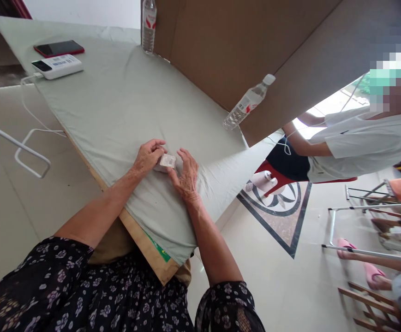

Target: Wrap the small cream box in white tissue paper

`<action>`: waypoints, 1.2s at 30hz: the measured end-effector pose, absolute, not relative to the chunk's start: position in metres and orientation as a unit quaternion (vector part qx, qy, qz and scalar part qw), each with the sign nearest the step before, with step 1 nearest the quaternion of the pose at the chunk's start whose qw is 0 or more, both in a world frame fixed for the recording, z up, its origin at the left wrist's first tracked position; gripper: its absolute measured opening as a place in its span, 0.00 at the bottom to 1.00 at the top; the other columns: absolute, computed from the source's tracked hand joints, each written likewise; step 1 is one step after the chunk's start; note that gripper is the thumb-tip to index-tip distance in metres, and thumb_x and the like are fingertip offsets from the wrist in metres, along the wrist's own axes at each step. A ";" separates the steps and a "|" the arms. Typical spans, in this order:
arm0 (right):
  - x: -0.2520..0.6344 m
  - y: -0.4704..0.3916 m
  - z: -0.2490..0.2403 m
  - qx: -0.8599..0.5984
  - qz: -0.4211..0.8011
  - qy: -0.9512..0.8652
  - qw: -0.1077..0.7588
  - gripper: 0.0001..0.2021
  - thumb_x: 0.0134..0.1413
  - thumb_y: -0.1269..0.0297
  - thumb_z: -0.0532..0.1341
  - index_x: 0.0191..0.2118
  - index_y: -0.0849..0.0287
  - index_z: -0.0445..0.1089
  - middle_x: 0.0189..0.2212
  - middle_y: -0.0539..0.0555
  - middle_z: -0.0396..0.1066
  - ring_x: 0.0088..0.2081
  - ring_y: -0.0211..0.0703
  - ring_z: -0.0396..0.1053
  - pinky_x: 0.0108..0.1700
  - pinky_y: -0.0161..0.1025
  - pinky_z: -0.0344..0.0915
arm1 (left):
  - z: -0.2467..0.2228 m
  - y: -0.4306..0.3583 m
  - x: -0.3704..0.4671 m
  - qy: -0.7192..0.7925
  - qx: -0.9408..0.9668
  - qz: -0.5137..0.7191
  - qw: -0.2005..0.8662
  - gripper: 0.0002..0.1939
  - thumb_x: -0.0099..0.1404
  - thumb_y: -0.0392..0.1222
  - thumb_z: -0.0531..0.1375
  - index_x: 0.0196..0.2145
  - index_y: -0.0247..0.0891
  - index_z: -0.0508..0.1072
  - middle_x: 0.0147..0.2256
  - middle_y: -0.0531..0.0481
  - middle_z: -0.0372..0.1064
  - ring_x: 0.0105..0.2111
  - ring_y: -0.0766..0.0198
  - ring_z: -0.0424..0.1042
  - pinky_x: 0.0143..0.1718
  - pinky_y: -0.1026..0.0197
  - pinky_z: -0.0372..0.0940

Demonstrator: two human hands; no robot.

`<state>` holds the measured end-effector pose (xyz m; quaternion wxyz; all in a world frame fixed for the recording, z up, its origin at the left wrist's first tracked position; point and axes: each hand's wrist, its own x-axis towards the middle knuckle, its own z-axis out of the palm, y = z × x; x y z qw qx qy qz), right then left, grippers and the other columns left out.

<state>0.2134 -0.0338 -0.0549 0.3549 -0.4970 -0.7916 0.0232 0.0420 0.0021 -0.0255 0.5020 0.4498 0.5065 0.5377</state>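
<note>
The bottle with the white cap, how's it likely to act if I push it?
The bottle looks tall and narrow, so a push near its cap would probably tip it. Its body looks rounded, so once down it may roll across the cloth, though the wrinkles might slow it. The clear, ribbed walls look like thin plastic, likely to flex when squeezed.

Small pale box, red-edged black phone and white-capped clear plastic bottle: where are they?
Small pale box (168, 160): head view, printed face.
Red-edged black phone (61, 48): head view, dark screen.
White-capped clear plastic bottle (247, 107): head view, red-marked label.
</note>
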 end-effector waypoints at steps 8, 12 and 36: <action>0.215 -0.036 -0.052 -0.492 0.018 -0.802 0.339 0.32 0.65 0.49 0.61 0.69 0.54 0.58 0.69 0.64 0.62 0.70 0.58 0.60 0.68 0.56 0.59 | -0.025 0.005 0.037 0.529 0.414 0.569 0.475 0.17 0.52 0.39 0.61 0.42 0.35 0.76 0.34 0.47 0.77 0.37 0.59 0.75 0.41 0.57 0.68; 0.211 -0.039 -0.047 -0.493 0.007 -0.820 0.292 0.20 0.67 0.55 0.61 0.62 0.49 0.69 0.68 0.60 0.64 0.67 0.57 0.62 0.66 0.55 0.60 | -0.024 0.003 0.039 0.516 0.458 0.531 0.492 0.19 0.52 0.40 0.61 0.43 0.35 0.75 0.34 0.49 0.76 0.33 0.62 0.73 0.38 0.59 0.67; 0.218 -0.033 -0.053 -0.484 0.078 -0.791 0.365 0.31 0.61 0.52 0.63 0.66 0.55 0.60 0.66 0.65 0.66 0.69 0.57 0.62 0.68 0.56 0.60 | -0.024 0.005 0.035 0.523 0.429 0.572 0.463 0.17 0.51 0.37 0.60 0.41 0.36 0.76 0.35 0.49 0.77 0.37 0.62 0.73 0.43 0.59 0.67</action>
